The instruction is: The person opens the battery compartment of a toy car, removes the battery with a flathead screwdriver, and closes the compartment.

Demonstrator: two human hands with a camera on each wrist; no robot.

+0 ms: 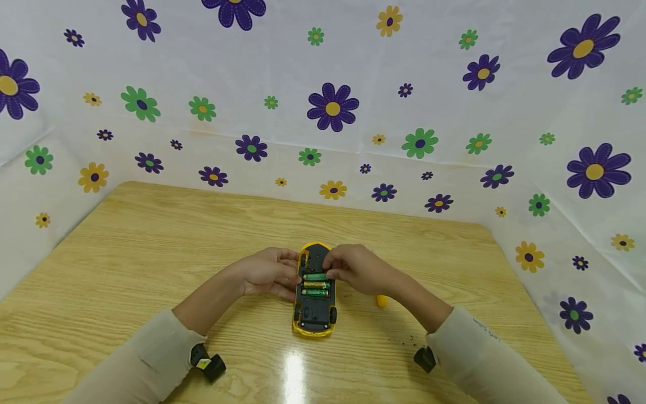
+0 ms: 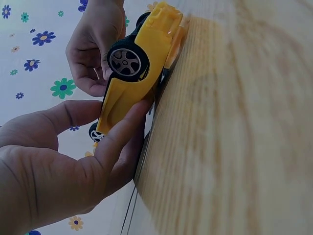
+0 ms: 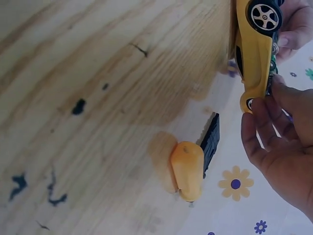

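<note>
An upturned yellow toy car [image 1: 315,314] shows its black underside in the head view. Several green batteries [image 1: 315,285] lie side by side in its open compartment. My left hand [image 1: 270,273] holds the car along its left side, with the thumb at the underside edge and fingers under the body, as the left wrist view shows. From the right, my right hand [image 1: 359,269] pinches the right end of the topmost battery [image 1: 314,276]. Its other fingers lie against the car's side in the right wrist view; the fingertips partly hide that battery.
A yellow bulbous handle [image 3: 188,169] lies on the wooden table [image 1: 212,224] to the right, mostly hidden by my right wrist in the head view. Beside it is a flat black ridged piece [image 3: 211,142]. A flowered white sheet [image 1: 282,67] surrounds the table's back and sides.
</note>
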